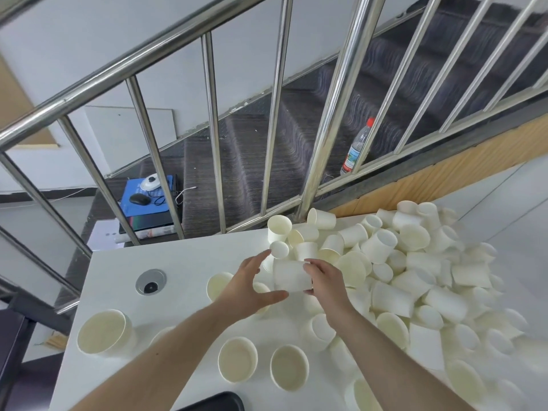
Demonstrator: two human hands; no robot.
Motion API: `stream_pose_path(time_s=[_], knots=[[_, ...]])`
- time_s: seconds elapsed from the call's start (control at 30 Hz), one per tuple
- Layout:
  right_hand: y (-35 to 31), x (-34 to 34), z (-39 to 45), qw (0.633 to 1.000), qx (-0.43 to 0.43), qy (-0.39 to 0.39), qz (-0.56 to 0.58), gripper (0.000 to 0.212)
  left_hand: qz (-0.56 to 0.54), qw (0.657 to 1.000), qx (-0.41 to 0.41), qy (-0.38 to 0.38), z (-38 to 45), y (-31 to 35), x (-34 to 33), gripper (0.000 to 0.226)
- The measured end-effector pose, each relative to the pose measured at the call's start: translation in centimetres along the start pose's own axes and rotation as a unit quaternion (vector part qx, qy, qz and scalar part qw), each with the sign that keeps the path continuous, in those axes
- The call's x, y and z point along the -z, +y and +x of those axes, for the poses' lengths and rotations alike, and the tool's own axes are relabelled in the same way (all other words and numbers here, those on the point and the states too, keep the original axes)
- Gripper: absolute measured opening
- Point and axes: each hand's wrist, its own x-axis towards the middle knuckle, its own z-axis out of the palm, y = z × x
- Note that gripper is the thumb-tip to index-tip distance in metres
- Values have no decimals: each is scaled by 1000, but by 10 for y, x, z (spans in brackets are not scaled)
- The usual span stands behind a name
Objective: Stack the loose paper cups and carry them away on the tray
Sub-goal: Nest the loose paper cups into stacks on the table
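Note:
A large heap of loose white paper cups [415,262] covers the right half of the white table [184,262]. Several cups stand upright near the front, among them one at the left [103,333] and two in the middle [237,358] [289,367]. My right hand [326,280] grips a white cup [292,275] lying sideways above the table. My left hand [252,287] is spread just left of that cup, thumb under it, fingers straight. A dark tray [216,403] shows only its corner at the bottom edge.
A steel stair railing [213,129] runs along the table's far edge, with dark stairs behind it. A plastic bottle [357,146] stands on a step. A round cable grommet [150,281] sits in the tabletop at left. The table's left edge drops to the floor.

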Motion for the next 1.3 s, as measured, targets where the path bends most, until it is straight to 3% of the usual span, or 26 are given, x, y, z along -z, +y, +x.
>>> stream_pose_path(time_s=[0.1, 0.2, 0.27, 0.33, 0.4, 0.5, 0.6, 0.73, 0.9, 1.07, 1.17, 1.3], knots=[[-4, 4, -8, 992, -77, -62, 83, 17, -35, 999, -27, -12, 1, 6, -8, 80], [-2, 11, -9, 994, -42, -77, 65, 17, -41, 998, -41, 12, 1, 14, -10, 68], [4, 25, -3, 993, 94, 17, -63, 15, 6, 997, -50, 54, 1, 20, -5, 71], [10, 46, 8, 928, 219, 106, -280, 41, 70, 990, -52, 109, 1, 24, 5, 75], [14, 64, 18, 874, 200, 111, -429, 66, 137, 981, -34, 133, -1, 24, 19, 75], [17, 72, 30, 849, 92, 50, -517, 79, 229, 966, 13, 120, -4, 19, 39, 76], [17, 71, 37, 850, 71, 13, -522, 76, 285, 952, 45, 107, -4, 9, 52, 78], [15, 70, 38, 860, 93, 18, -502, 66, 342, 934, 69, 79, -3, -1, 58, 77], [1, 59, 33, 877, 210, 53, -429, 60, 388, 917, 90, 7, -3, -16, 51, 75], [-12, 17, 16, 868, 328, -74, -367, 63, 401, 908, 112, -37, -3, -29, 40, 75], [-5, -9, 6, 849, 321, -170, -383, 64, 402, 906, 122, -56, -3, -34, 36, 79], [5, -31, 2, 823, 293, -233, -427, 68, 402, 906, 124, -45, -6, -40, 34, 75]])
